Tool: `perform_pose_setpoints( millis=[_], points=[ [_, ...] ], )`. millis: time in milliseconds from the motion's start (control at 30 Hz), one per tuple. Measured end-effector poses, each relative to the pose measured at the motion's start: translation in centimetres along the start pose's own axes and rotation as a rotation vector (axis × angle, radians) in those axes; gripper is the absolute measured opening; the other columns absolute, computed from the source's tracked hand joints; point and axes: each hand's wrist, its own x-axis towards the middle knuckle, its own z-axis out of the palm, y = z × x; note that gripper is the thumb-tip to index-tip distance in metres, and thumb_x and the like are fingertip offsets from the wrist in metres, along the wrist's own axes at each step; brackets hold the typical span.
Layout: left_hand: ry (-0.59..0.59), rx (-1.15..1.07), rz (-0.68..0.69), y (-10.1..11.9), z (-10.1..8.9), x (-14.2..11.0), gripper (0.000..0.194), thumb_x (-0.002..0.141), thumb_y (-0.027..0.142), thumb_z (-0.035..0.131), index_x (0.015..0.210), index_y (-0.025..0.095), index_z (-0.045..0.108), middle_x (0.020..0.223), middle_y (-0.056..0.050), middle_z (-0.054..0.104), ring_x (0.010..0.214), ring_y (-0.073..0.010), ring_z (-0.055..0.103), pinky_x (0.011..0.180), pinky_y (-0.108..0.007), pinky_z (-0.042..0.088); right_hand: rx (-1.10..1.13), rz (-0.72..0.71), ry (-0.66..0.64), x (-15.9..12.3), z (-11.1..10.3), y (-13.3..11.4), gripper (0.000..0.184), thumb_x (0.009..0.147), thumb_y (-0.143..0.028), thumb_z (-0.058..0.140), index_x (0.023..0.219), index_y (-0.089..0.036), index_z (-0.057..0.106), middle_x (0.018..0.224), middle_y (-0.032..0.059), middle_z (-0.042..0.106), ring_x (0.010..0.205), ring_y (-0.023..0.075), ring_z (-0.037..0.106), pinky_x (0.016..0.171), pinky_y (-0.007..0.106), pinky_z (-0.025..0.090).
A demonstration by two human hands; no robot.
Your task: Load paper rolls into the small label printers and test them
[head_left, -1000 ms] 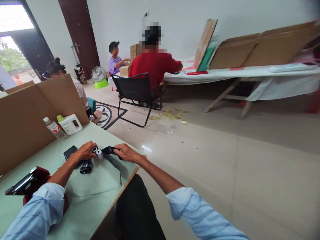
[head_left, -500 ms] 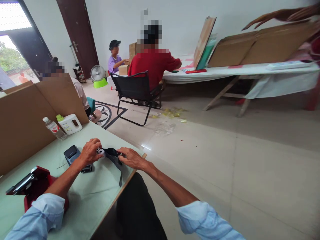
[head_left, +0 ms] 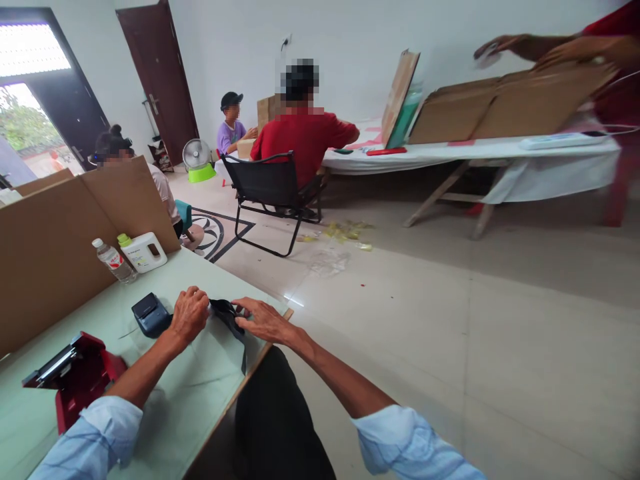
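My left hand is closed above the green tabletop, its fingers curled round a small white roll; only a sliver of the roll shows. My right hand holds the edge of a limp black strap-like piece between thumb and fingers. One end of this black piece reaches the left fingertips, and a dark tail hangs toward the table edge. Behind my left wrist sits a small dark blue-grey device with a black top. An open red case with a silver-and-black lid lies beside my left forearm.
On the table stand a clear bottle and a white jug against a cardboard panel. A black folding chair holds a person in red. A co-worker's hands are over cardboard on the long table.
My left fingers have closed further over the white roll, and its round end has gone from sight. The black cylinder by my left wrist is now hidden. The view has shifted slightly.
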Motion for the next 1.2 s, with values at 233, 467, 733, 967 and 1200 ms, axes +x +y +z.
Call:
perform_pose_setpoints(
  millis=[233, 467, 733, 967, 1200],
  points=[
    [0.0, 0.01, 0.007, 1.2, 0.7, -1.0, 0.021, 0.095, 0.01, 0.049, 0.089, 0.021, 0.066, 0.103, -0.011, 0.068, 0.104, -0.0274, 0.059, 0.09, -0.042, 0.047, 0.009, -0.022, 0.039, -0.5, 0.6, 0.2, 0.058, 0.085, -0.022, 0.062, 0.142, -0.02, 0.059, 0.121, 0.0083, 0.069, 0.096, 0.0199, 0.065, 0.092, 0.034, 0.049],
    [0.023, -0.053, -0.019, 1.1, 0.0, -1.6, 0.02, 0.088, 0.006, 0.055, 0.096, 0.022, 0.064, 0.101, -0.009, 0.069, 0.101, -0.0256, 0.063, 0.088, -0.038, 0.049, 0.041, -0.017, 0.034, -0.8, 0.5, -0.1, 0.06, 0.086, -0.022, 0.062, 0.145, -0.02, 0.055, 0.128, 0.0106, 0.067, 0.098, 0.0203, 0.065, 0.095, 0.037, 0.049],
    [0.139, -0.198, -0.061, -0.3, -1.9, -4.0, 0.031, 0.082, 0.01, 0.065, 0.108, 0.027, 0.065, 0.112, -0.004, 0.073, 0.108, -0.0232, 0.067, 0.096, -0.038, 0.053, 0.131, -0.061, 0.125, -1.9, 0.6, -0.2, 0.054, 0.089, -0.027, 0.06, 0.143, -0.022, 0.056, 0.127, 0.0102, 0.065, 0.101, 0.0212, 0.065, 0.088, 0.037, 0.055],
    [0.3, -0.645, -0.128, 0.0, -5.0, -7.4, 0.028, 0.076, 0.011, 0.063, 0.102, 0.022, 0.069, 0.102, -0.004, 0.075, 0.096, -0.02, 0.07, 0.08, -0.031, 0.057, 0.146, -0.192, 0.279, -3.3, 2.5, -1.6, 0.062, 0.086, -0.021, 0.063, 0.147, -0.023, 0.051, 0.128, 0.0106, 0.063, 0.099, 0.022, 0.065, 0.086, 0.041, 0.059],
    [0.362, -0.815, -0.172, 2.1, -6.9, -10.8, 0.023, 0.079, 0.019, 0.065, 0.101, 0.02, 0.071, 0.096, -0.005, 0.074, 0.086, -0.0189, 0.07, 0.075, -0.031, 0.057, 0.131, -0.47, 0.504, -3.9, 7.8, -6.7, 0.077, 0.086, -0.031, 0.078, 0.154, -0.024, 0.044, 0.142, 0.017, 0.058, 0.132, 0.0335, 0.058, 0.11, 0.053, 0.053]
  ],
)
